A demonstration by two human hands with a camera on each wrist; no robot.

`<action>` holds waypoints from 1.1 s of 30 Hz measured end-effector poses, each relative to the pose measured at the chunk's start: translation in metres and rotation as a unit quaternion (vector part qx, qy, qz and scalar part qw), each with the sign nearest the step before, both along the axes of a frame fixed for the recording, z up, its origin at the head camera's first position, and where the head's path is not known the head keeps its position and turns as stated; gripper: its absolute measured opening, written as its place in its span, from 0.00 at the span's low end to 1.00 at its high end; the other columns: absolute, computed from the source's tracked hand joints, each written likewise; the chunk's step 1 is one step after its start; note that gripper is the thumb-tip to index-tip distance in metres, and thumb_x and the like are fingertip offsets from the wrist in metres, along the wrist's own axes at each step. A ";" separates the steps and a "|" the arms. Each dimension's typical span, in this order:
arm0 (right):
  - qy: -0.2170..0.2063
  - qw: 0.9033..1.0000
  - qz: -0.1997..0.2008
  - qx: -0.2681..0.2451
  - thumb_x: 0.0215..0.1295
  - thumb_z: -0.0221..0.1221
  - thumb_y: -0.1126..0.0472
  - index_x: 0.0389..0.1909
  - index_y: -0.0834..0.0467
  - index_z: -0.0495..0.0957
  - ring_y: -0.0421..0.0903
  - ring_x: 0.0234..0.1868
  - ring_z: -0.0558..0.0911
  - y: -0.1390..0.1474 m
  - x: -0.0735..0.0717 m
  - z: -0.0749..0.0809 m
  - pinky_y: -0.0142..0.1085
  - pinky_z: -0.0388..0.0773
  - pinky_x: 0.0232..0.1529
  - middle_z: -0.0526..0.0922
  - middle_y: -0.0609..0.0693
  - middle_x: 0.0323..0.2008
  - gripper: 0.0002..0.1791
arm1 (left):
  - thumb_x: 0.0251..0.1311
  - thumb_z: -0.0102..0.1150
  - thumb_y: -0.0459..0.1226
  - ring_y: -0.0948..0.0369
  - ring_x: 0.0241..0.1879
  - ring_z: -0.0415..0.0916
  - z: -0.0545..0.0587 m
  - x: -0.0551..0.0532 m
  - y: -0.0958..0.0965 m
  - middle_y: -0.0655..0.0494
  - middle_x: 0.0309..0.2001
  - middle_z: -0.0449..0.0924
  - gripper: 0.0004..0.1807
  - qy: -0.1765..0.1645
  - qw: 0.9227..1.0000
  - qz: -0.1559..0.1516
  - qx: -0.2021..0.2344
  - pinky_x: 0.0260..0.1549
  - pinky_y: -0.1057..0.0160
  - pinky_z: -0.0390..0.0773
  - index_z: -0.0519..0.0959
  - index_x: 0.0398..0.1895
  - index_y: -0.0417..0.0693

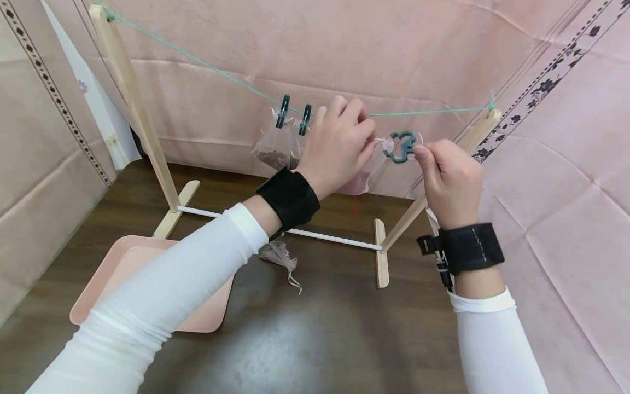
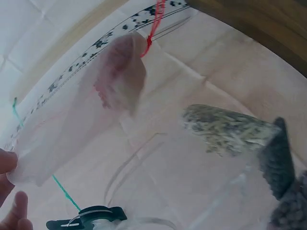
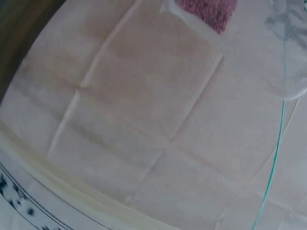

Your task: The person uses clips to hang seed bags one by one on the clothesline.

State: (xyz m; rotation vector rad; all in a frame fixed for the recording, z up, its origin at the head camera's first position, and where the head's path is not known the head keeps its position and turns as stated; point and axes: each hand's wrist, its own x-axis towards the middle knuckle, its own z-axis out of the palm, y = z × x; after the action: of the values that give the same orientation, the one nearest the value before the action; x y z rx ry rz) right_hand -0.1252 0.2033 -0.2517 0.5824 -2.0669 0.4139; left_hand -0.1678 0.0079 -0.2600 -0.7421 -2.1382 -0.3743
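Near the middle of the green line (image 1: 423,113), my left hand (image 1: 339,145) curls its fingers at the neck of a sheer pouch (image 1: 357,183) with pink contents. A thin white drawstring (image 1: 376,140) runs from those fingers. In the left wrist view, fingertips (image 2: 9,167) pinch the top of this pouch (image 2: 112,76), which has red cord at its other end. My right hand (image 1: 450,180) pinches a dark green clip (image 1: 402,146), its jaws facing the pouch's neck. Left of my left hand, dark green clothespins (image 1: 283,111) hold filled mesh pouches (image 1: 272,149) on the line.
Two wooden posts (image 1: 133,98) carry the line, joined below by a white rod (image 1: 334,238). A pink tray (image 1: 216,306) lies partly under my left forearm. Another sheer pouch (image 1: 280,254) rests on the dark table (image 1: 315,328). Pink cloth (image 1: 295,44) hangs behind.
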 end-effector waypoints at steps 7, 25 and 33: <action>0.012 0.996 -0.004 0.091 0.61 0.55 0.54 0.23 0.63 0.75 0.49 0.20 0.70 -0.006 -0.019 0.024 0.39 0.61 0.21 0.71 0.54 0.17 0.15 | 0.61 0.48 0.46 0.56 0.42 0.61 0.007 -0.011 0.004 0.57 0.40 0.70 0.11 -0.050 0.999 0.010 0.005 0.34 0.61 0.59 0.78 0.30 0.54; -0.021 0.984 -0.014 0.178 0.63 0.50 0.49 0.24 0.61 0.74 0.50 0.20 0.68 -0.016 -0.049 0.044 0.41 0.62 0.20 0.69 0.53 0.17 0.19 | 0.61 0.49 0.49 0.61 0.50 0.60 0.030 -0.022 0.001 0.65 0.44 0.73 0.10 -0.163 0.986 0.042 0.018 0.44 0.61 0.59 0.78 0.35 0.59; -0.041 0.980 -0.038 0.193 0.64 0.48 0.47 0.19 0.60 0.69 0.50 0.19 0.66 -0.019 -0.058 0.042 0.40 0.60 0.19 0.66 0.52 0.16 0.22 | 0.61 0.49 0.48 0.63 0.49 0.62 0.029 -0.027 0.004 0.66 0.43 0.75 0.10 -0.177 0.984 0.029 0.015 0.45 0.61 0.59 0.79 0.36 0.59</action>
State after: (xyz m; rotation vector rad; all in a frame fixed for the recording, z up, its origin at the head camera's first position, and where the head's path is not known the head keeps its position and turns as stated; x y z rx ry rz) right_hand -0.1827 0.1843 -0.2099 0.7200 -2.2588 -0.0138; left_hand -0.1947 0.0117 -0.2309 -0.6285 -2.4751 -0.5396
